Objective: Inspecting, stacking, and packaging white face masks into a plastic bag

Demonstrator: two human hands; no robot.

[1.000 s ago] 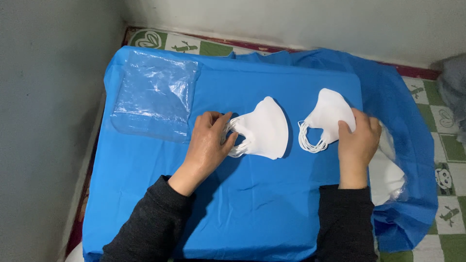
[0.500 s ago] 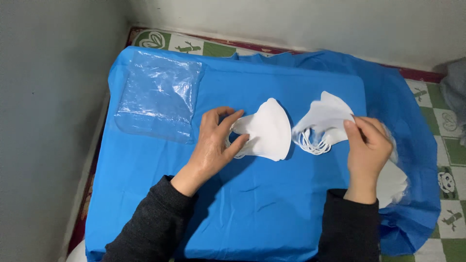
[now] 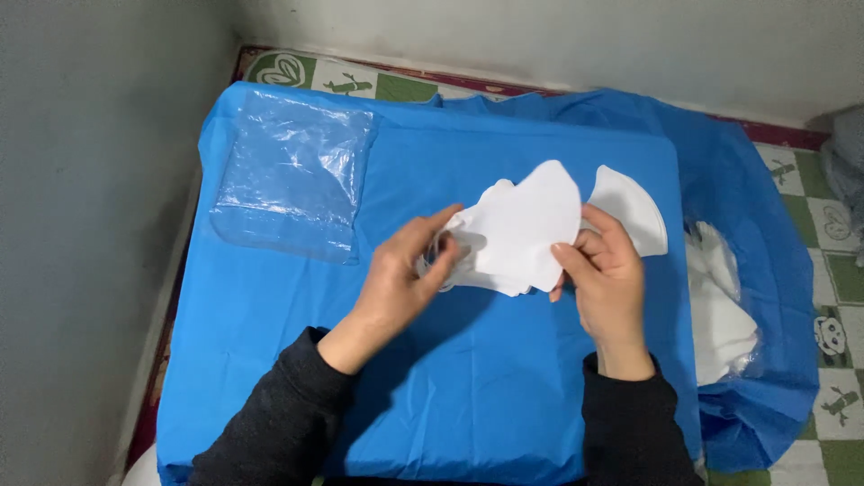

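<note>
Both hands meet over a blue cloth [image 3: 450, 396] that covers a low table. My right hand [image 3: 605, 274] grips a stack of folded white face masks [image 3: 526, 225] by its lower right edge and holds it slightly above the cloth. At the stack's left end my left hand [image 3: 407, 279] pinches the masks where the ear loops hang. One more white mask [image 3: 634, 211] lies on the cloth just behind my right hand. Dark sleeves cover both forearms.
A clear plastic bag [image 3: 292, 175] lies flat on the cloth at the back left. More white masks [image 3: 720, 315] sit in a heap off the table's right edge, on the drooping cloth. A grey wall runs along the left, a patterned floor mat shows at right.
The two separate masks have come together: my right hand carried its mask left onto the one under my left hand, and both hands now hold the stack raised.
</note>
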